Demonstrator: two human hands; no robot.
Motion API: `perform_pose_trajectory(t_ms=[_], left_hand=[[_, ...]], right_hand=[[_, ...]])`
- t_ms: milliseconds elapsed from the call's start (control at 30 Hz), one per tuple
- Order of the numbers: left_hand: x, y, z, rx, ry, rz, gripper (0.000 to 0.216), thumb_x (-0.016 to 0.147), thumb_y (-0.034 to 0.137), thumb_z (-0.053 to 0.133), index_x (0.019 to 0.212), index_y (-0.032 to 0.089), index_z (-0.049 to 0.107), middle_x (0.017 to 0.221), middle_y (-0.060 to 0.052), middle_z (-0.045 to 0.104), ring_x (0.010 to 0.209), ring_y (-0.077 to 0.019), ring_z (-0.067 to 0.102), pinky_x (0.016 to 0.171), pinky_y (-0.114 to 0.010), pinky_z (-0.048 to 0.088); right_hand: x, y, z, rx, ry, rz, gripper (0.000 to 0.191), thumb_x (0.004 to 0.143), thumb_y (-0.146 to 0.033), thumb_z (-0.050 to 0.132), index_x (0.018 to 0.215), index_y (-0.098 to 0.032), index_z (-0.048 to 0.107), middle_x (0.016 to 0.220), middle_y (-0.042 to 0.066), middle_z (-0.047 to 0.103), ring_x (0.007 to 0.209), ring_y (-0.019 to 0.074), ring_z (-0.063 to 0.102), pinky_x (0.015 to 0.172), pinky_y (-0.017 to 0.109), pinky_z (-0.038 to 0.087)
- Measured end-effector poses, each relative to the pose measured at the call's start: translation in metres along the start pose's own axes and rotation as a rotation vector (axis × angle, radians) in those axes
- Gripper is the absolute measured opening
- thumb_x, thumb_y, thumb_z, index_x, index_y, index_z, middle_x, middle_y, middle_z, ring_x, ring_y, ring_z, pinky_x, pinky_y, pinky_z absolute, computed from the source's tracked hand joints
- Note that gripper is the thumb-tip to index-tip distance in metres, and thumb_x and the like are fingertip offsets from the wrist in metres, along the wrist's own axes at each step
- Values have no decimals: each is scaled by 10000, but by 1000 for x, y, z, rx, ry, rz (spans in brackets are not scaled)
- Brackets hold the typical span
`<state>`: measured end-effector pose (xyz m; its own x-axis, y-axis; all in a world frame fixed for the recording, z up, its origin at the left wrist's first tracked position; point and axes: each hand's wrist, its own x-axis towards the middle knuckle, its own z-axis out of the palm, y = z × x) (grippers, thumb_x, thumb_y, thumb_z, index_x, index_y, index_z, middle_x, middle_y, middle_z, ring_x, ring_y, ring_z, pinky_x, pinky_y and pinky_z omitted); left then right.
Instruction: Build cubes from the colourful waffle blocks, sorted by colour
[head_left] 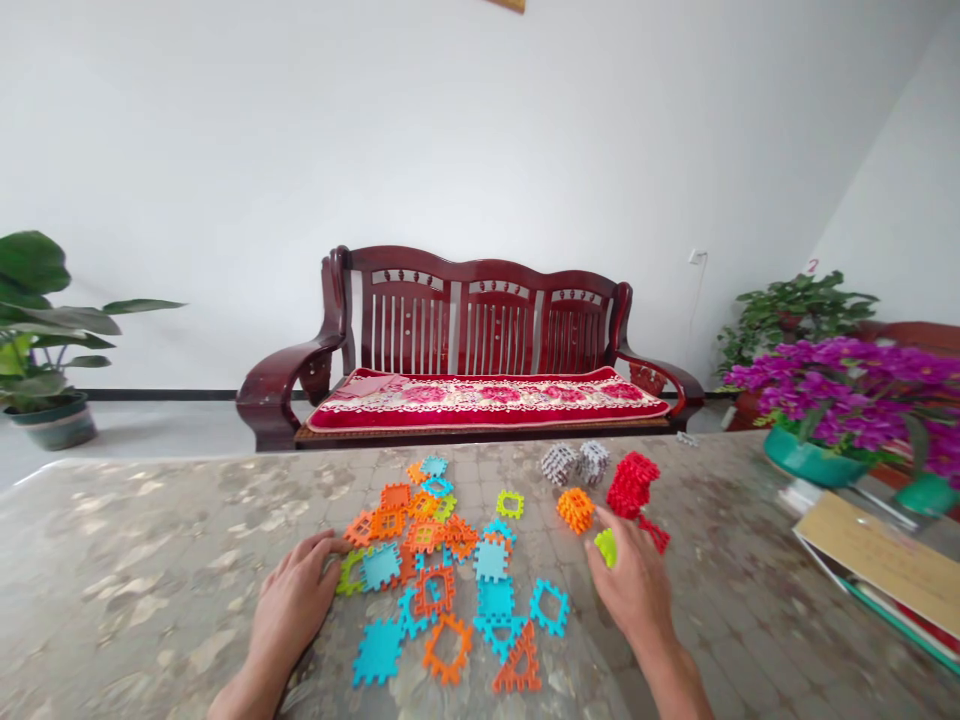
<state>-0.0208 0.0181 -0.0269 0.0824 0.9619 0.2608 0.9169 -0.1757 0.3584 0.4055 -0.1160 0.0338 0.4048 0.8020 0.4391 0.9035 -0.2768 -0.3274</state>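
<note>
My left hand (pixel 296 595) lies on the table at the left of a loose spread of interlocking plastic building tiles, its fingers resting flat and the index tip close to an orange tile (pixel 361 528). A lime-green tile (pixel 606 547) sits between the thumb and fingers of my right hand (pixel 636 585); part of it is hidden by the hand. Just beyond the right fingertips stands a stack of orange tiles (pixel 575 510). Red tiles (pixel 632 484) are piled behind that hand, and two grey stacks (pixel 559 464) stand farther back. Blue tiles (pixel 378 652) and orange frames (pixel 448 648) lie nearest me.
The patterned table (pixel 187 520) spans the foreground. At its right are purple flowers in a teal pot (pixel 814 458) and papers with a brown envelope (pixel 885 550). A wooden bench (pixel 480 320) stands behind, with a potted plant (pixel 52 420) at the left.
</note>
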Motion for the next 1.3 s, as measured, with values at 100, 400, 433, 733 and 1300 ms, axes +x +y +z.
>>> perform_pose_trajectory(t_ms=[100, 400, 433, 733, 1300], left_hand=[[0, 0, -1, -6, -3, 2, 334, 894, 321, 401, 1014, 308, 713, 1294, -14, 651, 1177, -213, 608, 1032, -365, 448], [-1, 5, -3, -17, -1, -29, 317, 875, 290, 443, 1024, 311, 723, 1290, -10, 658, 1168, -217, 614, 1013, -360, 461], [-1, 6, -3, -16, -2, -28, 320, 878, 287, 439, 1026, 311, 722, 1292, -11, 658, 1172, -215, 612, 1012, -358, 460], [-2, 5, -3, -3, -15, -18, 344, 890, 293, 403, 1029, 308, 717, 1302, -22, 649, 1187, -229, 608, 1014, -387, 458], [-2, 6, -4, 20, -37, -23, 340, 908, 295, 388, 1033, 306, 704, 1323, -8, 638, 1213, -210, 590, 1005, -360, 449]], right_hand=[[2, -25, 21, 129, -173, -132, 398, 858, -247, 479, 1220, -226, 644, 1254, 86, 651, 1217, 247, 548, 1083, 377, 390], [39, -63, 74, 53, -362, -238, 514, 862, -175, 517, 1375, -180, 541, 1450, 104, 529, 1340, 251, 468, 1123, 379, 352], [44, -63, 76, 38, -370, -255, 503, 868, -181, 520, 1370, -183, 544, 1436, 102, 543, 1329, 251, 477, 1115, 378, 357], [51, -71, 74, -48, -376, -282, 293, 986, -262, 411, 1098, -204, 676, 1143, 86, 700, 1137, 215, 592, 995, 311, 396], [51, -82, 68, -98, -421, -124, 566, 858, -371, 590, 1365, -126, 537, 1312, 164, 624, 1229, 302, 556, 1010, 358, 415]])
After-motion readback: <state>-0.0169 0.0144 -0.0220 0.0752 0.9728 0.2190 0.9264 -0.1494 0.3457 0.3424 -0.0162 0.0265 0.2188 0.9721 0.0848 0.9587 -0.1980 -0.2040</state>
